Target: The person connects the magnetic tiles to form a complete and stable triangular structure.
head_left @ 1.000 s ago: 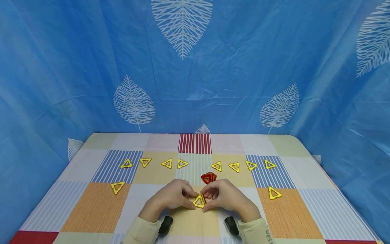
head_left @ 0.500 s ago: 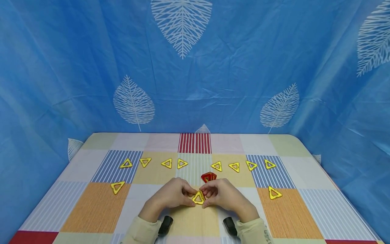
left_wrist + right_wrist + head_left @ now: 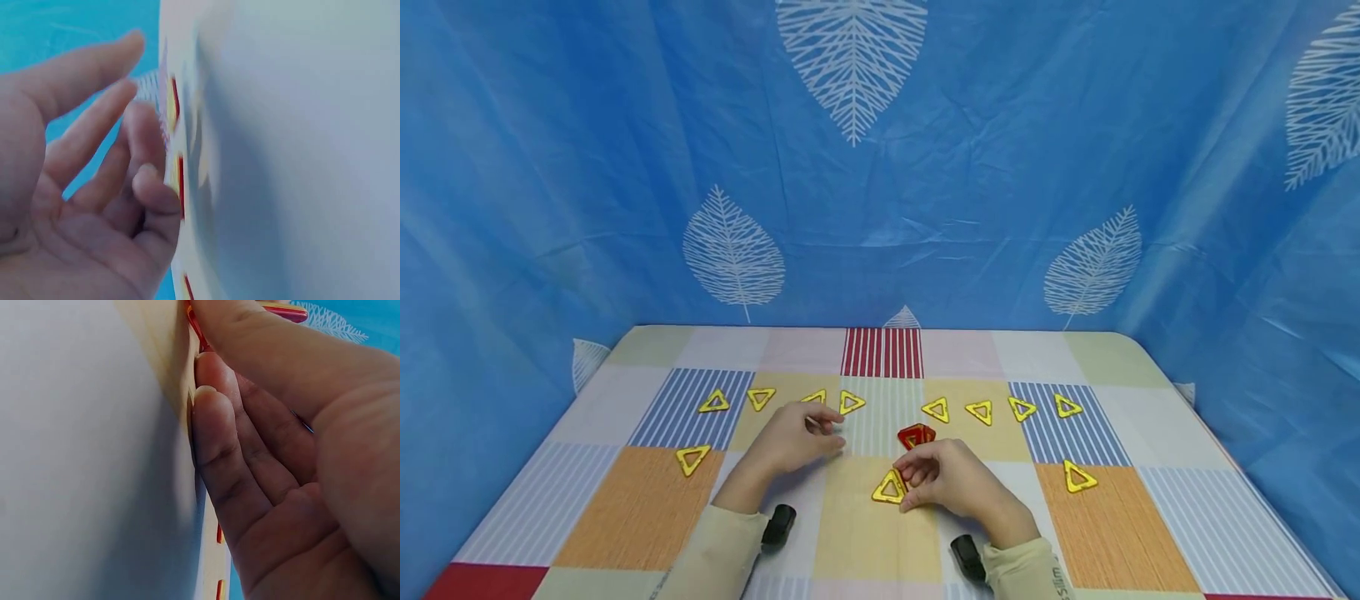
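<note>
In the head view my right hand (image 3: 951, 479) pinches the right side of a yellow triangle tile (image 3: 889, 487) with a hollow centre and red edges, low over the table near the front. In the right wrist view the thumb hides most of that tile, and a red edge (image 3: 199, 328) shows past the fingertips. My left hand (image 3: 797, 437) hovers farther back and to the left, fingers loosely bent, nothing between them. Its fingertips partly cover a yellow triangle tile (image 3: 815, 397), and another yellow tile (image 3: 852, 402) lies just beyond them.
A red piece made of joined triangles (image 3: 916, 436) sits behind my right hand. Several yellow tiles form a row across the back, with single tiles at left (image 3: 692, 459) and right (image 3: 1078, 477). A blue leaf-printed curtain (image 3: 880, 208) borders the patchwork tablecloth (image 3: 880, 550).
My left hand has let go of the yellow triangle tile and moved back and left toward the row. The right hand stays in place, still pinching the tile.
</note>
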Demonstrator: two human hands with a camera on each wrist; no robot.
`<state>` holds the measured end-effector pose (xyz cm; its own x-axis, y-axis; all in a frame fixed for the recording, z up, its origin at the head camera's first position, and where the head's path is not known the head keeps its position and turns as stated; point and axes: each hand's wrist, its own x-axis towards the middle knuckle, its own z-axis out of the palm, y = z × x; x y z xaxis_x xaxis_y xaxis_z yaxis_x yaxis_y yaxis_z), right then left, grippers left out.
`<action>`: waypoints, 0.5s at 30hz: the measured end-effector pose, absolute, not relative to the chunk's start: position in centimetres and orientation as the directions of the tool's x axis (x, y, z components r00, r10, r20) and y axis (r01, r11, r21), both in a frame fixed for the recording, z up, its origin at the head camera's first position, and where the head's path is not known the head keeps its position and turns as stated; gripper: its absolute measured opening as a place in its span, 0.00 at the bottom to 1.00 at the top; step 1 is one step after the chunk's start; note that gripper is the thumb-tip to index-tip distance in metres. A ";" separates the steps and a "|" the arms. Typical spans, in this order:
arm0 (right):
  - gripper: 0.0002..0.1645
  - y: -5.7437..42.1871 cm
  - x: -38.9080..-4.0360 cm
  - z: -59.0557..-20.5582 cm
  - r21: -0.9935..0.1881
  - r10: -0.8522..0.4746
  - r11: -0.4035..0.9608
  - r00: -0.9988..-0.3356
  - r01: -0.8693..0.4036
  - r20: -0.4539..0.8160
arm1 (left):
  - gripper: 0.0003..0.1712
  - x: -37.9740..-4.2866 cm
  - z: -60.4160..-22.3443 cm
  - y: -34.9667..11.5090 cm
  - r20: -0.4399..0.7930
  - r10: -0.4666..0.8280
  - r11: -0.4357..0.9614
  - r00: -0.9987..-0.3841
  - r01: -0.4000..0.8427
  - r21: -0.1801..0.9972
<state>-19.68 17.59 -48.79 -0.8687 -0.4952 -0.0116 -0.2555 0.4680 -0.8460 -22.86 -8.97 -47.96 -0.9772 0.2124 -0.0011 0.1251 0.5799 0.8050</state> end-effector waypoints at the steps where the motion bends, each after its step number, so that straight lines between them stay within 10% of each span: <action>1: 0.22 17.6 -19.7 -48.8 -0.848 -0.494 0.466 -0.869 -0.253 -0.012 | 0.14 -23.2 -47.9 -9.3 -0.007 0.165 0.597 -0.986 0.094 0.796; 15: 0.22 17.6 -19.7 -48.8 -0.847 -0.485 0.466 -0.874 -0.254 -0.005 | 0.30 -26.4 -48.3 -11.0 -0.024 0.017 0.717 -1.000 -0.005 0.697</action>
<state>-19.67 17.64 -48.76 -0.8744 -0.4852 -0.0046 -0.2542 0.4661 -0.8474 -26.37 -11.05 -48.30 -0.9996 0.0169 -0.0239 -0.0045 0.7175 0.6966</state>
